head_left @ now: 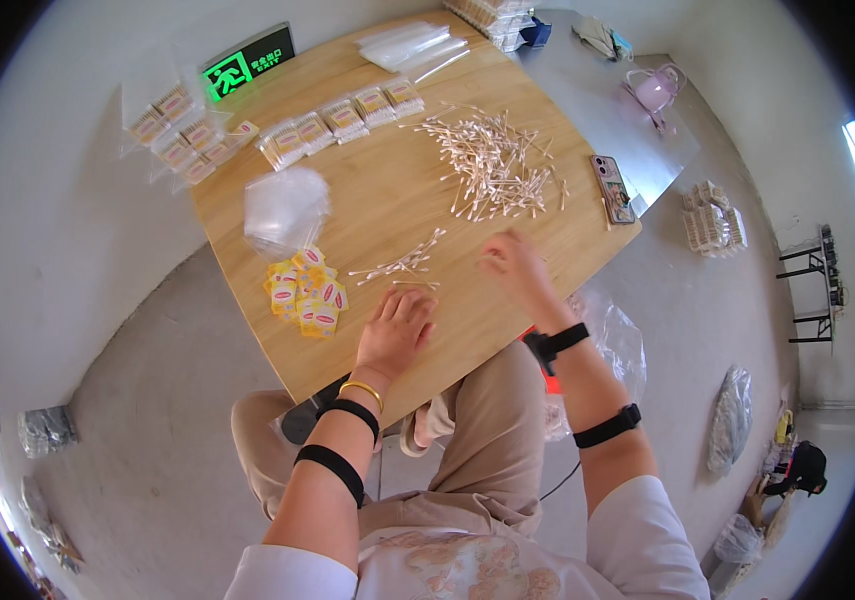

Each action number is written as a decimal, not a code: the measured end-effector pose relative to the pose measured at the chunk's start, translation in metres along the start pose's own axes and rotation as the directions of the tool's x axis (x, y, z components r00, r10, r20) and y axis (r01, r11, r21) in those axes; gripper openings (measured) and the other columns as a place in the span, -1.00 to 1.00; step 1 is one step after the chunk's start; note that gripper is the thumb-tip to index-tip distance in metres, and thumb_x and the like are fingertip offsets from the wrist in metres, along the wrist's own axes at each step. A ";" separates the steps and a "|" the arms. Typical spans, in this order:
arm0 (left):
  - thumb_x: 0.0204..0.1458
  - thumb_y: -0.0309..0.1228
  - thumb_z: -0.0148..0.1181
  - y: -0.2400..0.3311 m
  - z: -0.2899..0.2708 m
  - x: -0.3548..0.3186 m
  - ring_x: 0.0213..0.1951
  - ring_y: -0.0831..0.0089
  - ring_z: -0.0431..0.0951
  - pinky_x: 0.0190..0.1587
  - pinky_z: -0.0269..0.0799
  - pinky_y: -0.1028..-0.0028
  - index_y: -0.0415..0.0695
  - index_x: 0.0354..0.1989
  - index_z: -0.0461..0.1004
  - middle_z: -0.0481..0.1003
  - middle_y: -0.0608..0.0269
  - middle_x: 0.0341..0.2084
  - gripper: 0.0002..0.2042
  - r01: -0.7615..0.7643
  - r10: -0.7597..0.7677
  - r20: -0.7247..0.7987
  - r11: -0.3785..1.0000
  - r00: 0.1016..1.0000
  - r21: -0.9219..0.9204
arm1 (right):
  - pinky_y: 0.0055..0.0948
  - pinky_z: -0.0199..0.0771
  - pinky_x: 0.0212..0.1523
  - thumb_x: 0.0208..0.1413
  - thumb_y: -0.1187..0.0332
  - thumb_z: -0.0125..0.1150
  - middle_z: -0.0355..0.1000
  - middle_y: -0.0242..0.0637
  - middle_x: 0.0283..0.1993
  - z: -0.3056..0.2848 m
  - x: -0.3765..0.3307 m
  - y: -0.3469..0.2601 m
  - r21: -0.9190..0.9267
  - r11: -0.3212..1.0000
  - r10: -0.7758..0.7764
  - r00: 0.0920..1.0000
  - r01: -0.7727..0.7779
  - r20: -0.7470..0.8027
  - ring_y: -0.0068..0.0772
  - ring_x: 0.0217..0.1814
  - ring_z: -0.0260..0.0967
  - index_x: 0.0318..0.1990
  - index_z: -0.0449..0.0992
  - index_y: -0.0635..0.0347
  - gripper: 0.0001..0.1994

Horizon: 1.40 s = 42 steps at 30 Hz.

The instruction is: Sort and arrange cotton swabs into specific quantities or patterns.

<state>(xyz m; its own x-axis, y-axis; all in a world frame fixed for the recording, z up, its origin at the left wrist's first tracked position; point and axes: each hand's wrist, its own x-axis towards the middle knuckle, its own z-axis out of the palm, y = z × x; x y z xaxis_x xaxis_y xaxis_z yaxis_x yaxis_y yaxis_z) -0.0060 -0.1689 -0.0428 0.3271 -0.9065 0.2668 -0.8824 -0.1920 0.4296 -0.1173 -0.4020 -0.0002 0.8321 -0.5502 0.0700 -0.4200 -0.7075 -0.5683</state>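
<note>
the left forearm reaches forward and slightly inward, and the left hand is palm down with fingers loosely bent. the right forearm slants toward the left, its hand, the right hand, being a little farther forward, with blurred, curled fingers.

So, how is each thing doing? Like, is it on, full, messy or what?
Exit sign: lit green
Big swab pile: loose, heaped
Small swab pile: loose, strewn
Row of packs: filled
Bagged packs: filled, inside clear plastic
Clear bags: stacked
Yellow cards: heaped, overlapping
Phone: lying flat
Left hand: curled, grip unclear
Right hand: blurred, grip unclear
</note>
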 end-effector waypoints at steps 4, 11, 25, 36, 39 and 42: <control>0.00 -0.26 0.28 -0.003 0.005 0.000 0.19 0.13 0.34 0.35 0.22 0.12 -0.03 0.10 0.38 0.36 0.19 0.10 -0.54 -0.026 0.026 -0.027 1.000 0.999 0.012 | -0.13 0.24 0.28 -0.03 0.50 0.24 0.31 -0.18 0.25 0.039 0.011 -0.046 -0.048 0.970 -0.235 0.970 0.238 0.060 -0.11 0.33 0.20 0.09 0.48 0.14 -0.56; 0.08 0.00 0.21 0.002 -0.023 0.018 0.47 0.04 -0.07 0.48 -0.16 0.06 -0.27 0.41 0.01 0.02 -0.05 0.41 -0.15 0.086 -0.092 0.023 0.978 0.995 0.189 | -0.13 0.09 0.41 0.03 0.57 0.08 0.19 -0.24 0.41 0.051 0.021 -0.032 -0.199 0.934 -0.289 0.955 0.297 0.069 -0.12 0.48 0.04 0.28 0.35 0.09 -0.42; -0.35 0.47 0.22 -0.031 -0.025 0.038 0.51 0.19 -0.22 0.50 -0.37 0.10 -0.34 0.46 -0.20 -0.14 -0.02 0.49 0.36 0.156 -0.207 0.221 0.961 0.953 0.227 | -0.14 0.24 0.28 0.03 0.47 0.19 0.28 -0.22 0.28 0.053 -0.027 -0.058 -0.131 0.977 -0.177 0.983 0.170 -0.044 -0.06 0.31 0.20 0.22 0.40 0.05 -0.48; -0.15 0.12 0.39 0.001 -0.046 -0.021 0.50 0.09 -0.18 0.49 -0.35 0.05 -0.36 0.45 -0.19 -0.09 -0.11 0.46 0.17 0.343 -0.352 0.105 0.934 0.930 0.099 | -0.15 0.29 0.00 -0.06 0.25 0.36 0.45 -0.25 -0.20 0.093 -0.011 -0.113 -0.079 0.994 0.060 0.992 -0.069 -0.113 -0.12 0.02 0.33 -0.44 0.62 0.05 -0.88; -0.08 0.09 0.35 0.009 -0.047 -0.035 0.50 0.05 -0.16 0.48 -0.34 0.02 -0.35 0.45 -0.20 -0.09 -0.13 0.46 0.12 0.353 -0.359 0.103 0.933 0.928 0.066 | -0.17 0.29 -0.02 -0.09 0.26 0.36 0.47 -0.25 -0.21 0.099 -0.010 -0.109 -0.043 0.983 0.172 0.977 -0.178 -0.126 -0.12 0.00 0.34 -0.46 0.62 0.05 -0.89; -0.03 0.06 0.32 0.007 -0.052 -0.038 0.50 0.05 -0.17 0.48 -0.37 0.02 -0.35 0.45 -0.19 -0.08 -0.13 0.45 0.07 0.373 -0.375 0.107 0.927 0.921 0.044 | -0.18 0.30 -0.03 -0.11 0.30 0.34 0.46 -0.24 -0.22 0.090 -0.012 -0.107 -0.012 0.980 0.199 0.976 -0.201 -0.089 -0.12 -0.01 0.34 -0.48 0.60 0.06 -0.91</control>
<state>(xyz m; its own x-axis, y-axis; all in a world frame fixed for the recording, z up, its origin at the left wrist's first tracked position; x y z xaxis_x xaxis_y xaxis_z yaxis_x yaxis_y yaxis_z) -0.0067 -0.1161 -0.0055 0.5961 -0.8029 -0.0079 -0.7107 -0.5322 0.4601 -0.0496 -0.2800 -0.0138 0.6964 -0.7171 0.0286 -0.5827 -0.5882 -0.5609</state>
